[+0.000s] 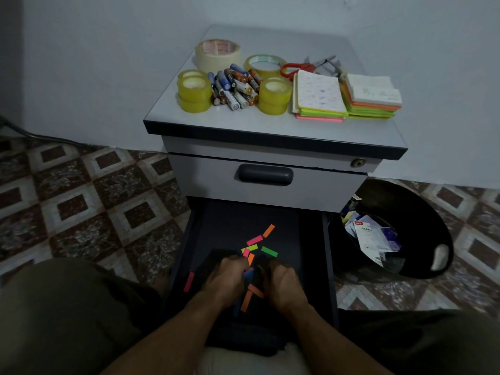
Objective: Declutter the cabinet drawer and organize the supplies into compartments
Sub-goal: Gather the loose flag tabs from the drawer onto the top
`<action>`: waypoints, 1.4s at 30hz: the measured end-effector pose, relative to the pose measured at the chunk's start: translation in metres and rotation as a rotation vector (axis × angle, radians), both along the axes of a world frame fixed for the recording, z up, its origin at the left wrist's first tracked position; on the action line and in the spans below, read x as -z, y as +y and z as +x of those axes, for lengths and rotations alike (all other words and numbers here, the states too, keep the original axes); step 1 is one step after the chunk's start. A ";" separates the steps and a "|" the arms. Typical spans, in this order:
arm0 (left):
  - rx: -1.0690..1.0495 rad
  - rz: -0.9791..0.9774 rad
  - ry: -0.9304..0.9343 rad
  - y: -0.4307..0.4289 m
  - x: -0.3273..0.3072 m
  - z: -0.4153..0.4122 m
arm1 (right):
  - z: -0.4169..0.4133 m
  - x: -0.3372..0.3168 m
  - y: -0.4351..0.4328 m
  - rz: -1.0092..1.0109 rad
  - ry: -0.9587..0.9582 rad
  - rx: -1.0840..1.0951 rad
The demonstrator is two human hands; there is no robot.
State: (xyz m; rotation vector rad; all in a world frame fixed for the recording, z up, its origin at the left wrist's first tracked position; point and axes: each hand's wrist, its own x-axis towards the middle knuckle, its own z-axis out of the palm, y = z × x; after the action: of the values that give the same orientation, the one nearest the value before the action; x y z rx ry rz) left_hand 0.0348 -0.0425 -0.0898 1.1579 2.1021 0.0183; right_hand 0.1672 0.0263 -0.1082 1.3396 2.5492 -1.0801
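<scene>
Left hand [226,276] and right hand [282,284] low in the open drawer [232,220], knuckles up, fingers curled under and drawn close together over the dark floor. No telling from above of any pinch: fingertips hidden, light poor.

Between the knuckles and just beyond them, a scatter of coloured paper strips [254,240] in pink, orange, green, yellow and blue. All flat on the drawer floor, some overlapping, some touching the hands, one pink piece apart by the left wall.

Likely handling: near weightless, thin and limp, easy to crease, apt to cling flat to the floor and to flutter off at a quick move. Best swept together with flat fingers into a small heap. Otherwise lifted singly with a nail under a short edge, then pinched across the middle of the stack. Light pressure only; nothing to break, plenty to bend.

Further out, on the cabinet top [243,123]: yellow tape rolls [194,91] stacked in twos, batteries [233,86] heaped between them, sticky note pads [372,100] to the right, red-handled scissors [293,69] behind. Below the top, an upper drawer [265,174], closed. On the floor to the right, a black bin [422,207] tipped toward the cabinet, paper packaging inside.

No dividers or compartments visible in the open drawer.
</scene>
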 end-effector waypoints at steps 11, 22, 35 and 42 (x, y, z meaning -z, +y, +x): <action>0.033 0.001 0.033 -0.001 0.005 -0.002 | -0.005 -0.003 -0.004 -0.078 0.005 0.009; -0.290 0.124 0.023 -0.014 0.005 -0.024 | -0.002 -0.007 0.001 -0.162 -0.145 -0.099; -0.423 0.036 0.156 -0.013 0.007 -0.024 | -0.009 0.001 -0.014 0.054 -0.222 -0.230; -0.487 0.044 0.101 -0.008 0.003 -0.015 | -0.011 0.003 -0.019 0.055 -0.187 -0.224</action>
State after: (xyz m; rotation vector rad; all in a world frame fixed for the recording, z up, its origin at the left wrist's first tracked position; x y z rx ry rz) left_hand 0.0196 -0.0510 -0.0927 0.6563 2.4362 0.2374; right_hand 0.1566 0.0074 -0.1110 1.0755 2.5307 -0.8109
